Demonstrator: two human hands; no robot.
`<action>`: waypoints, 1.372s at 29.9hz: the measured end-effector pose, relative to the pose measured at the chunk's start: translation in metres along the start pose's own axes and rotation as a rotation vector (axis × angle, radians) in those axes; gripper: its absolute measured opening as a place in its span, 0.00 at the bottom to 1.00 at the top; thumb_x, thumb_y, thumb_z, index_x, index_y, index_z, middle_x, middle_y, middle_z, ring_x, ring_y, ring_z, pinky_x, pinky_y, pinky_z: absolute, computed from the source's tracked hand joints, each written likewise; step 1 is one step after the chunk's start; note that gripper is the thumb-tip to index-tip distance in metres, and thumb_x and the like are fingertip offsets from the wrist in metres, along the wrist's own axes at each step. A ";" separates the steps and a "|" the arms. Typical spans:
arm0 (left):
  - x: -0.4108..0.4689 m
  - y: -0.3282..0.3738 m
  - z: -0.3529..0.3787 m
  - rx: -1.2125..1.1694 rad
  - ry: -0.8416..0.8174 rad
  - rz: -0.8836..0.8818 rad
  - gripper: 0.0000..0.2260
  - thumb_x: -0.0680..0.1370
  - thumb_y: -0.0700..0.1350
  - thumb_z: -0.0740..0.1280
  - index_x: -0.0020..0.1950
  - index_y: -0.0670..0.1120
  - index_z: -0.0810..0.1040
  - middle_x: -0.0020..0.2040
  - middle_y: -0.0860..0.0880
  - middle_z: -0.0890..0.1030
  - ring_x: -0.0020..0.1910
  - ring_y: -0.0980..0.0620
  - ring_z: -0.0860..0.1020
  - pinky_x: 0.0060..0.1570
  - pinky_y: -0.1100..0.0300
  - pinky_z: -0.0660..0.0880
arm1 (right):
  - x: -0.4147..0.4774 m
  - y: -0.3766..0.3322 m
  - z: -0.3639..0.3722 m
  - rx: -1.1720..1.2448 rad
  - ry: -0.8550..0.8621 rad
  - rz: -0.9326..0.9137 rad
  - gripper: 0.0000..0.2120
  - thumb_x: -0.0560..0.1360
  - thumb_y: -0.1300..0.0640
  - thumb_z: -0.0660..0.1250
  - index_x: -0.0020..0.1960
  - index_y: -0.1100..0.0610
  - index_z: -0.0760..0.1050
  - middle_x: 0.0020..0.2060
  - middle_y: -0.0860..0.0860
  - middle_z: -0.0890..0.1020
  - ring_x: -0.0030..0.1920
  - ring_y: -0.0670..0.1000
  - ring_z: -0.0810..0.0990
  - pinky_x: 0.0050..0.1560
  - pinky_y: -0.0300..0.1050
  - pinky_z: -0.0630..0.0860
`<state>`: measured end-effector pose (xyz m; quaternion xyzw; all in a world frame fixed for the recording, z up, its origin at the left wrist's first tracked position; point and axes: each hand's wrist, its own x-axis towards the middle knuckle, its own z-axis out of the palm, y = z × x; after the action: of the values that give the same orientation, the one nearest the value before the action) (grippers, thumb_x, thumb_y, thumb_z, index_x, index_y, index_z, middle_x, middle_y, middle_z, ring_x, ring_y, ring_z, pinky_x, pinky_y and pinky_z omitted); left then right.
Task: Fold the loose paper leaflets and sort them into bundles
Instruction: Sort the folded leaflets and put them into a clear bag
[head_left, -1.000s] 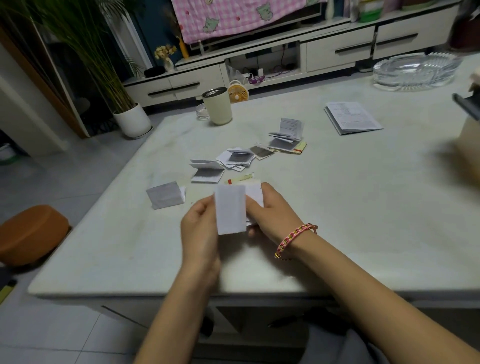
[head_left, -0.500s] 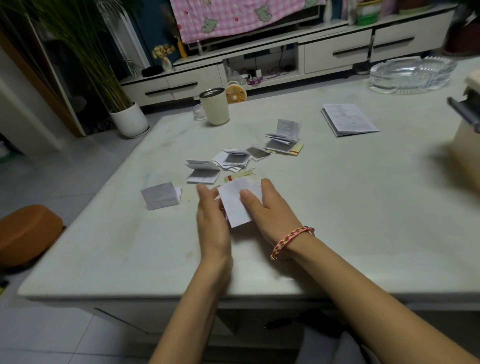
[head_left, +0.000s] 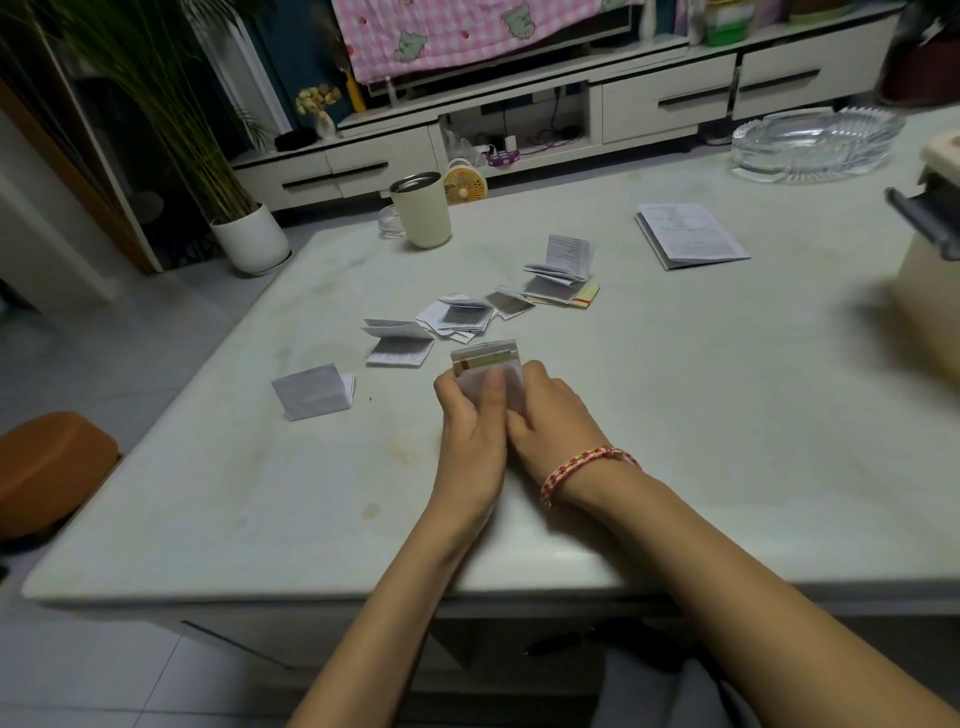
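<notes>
A small white folded leaflet (head_left: 506, 379) lies on the pale table (head_left: 727, 415) in front of me, over a yellow-and-red slip whose edge shows at its far side. My left hand (head_left: 470, 431) and my right hand (head_left: 550, 415) are side by side, both pressing and gripping this leaflet, left thumb flat on its top. Beyond it lie several folded leaflets: one white one (head_left: 313, 391) alone at the left, one (head_left: 399, 344) near it, a loose heap (head_left: 460, 316), and a stack (head_left: 561, 275) further back.
A cream mug (head_left: 421, 210) and a small glass stand at the far left of the table. An open booklet (head_left: 688, 234) lies at the back right, a glass dish (head_left: 815, 143) behind it, a beige box (head_left: 930, 291) at the right edge. An orange stool (head_left: 47, 467) sits left.
The leaflet was held upright in both hands, then came down onto the table. Both hands now press it flat, closer together and slightly further forward.
</notes>
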<state>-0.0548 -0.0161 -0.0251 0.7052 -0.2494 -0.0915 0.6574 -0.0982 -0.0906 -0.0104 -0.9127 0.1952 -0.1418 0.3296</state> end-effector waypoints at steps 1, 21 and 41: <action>0.000 0.000 -0.003 -0.013 0.020 0.034 0.08 0.79 0.44 0.61 0.56 0.45 0.66 0.48 0.52 0.76 0.44 0.64 0.75 0.44 0.74 0.71 | 0.001 0.000 -0.004 0.069 -0.030 0.002 0.06 0.78 0.59 0.57 0.53 0.60 0.64 0.52 0.62 0.76 0.52 0.61 0.74 0.47 0.49 0.67; 0.018 -0.006 -0.018 0.566 -0.300 0.438 0.09 0.73 0.45 0.64 0.52 0.46 0.75 0.46 0.55 0.74 0.45 0.61 0.71 0.45 0.76 0.65 | 0.006 0.028 -0.031 -0.209 -0.125 -0.084 0.14 0.76 0.60 0.62 0.60 0.58 0.66 0.57 0.58 0.71 0.56 0.58 0.71 0.53 0.46 0.67; 0.000 -0.009 0.066 1.004 -0.075 0.178 0.18 0.79 0.46 0.49 0.53 0.44 0.77 0.55 0.43 0.77 0.58 0.40 0.73 0.56 0.50 0.67 | -0.039 0.036 -0.058 -0.251 -0.037 0.354 0.13 0.76 0.56 0.59 0.60 0.56 0.71 0.59 0.56 0.72 0.60 0.56 0.70 0.59 0.46 0.68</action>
<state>-0.0829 -0.0736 -0.0414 0.9064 -0.3450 0.0706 0.2333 -0.1648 -0.1306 0.0037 -0.9004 0.3627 -0.0398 0.2369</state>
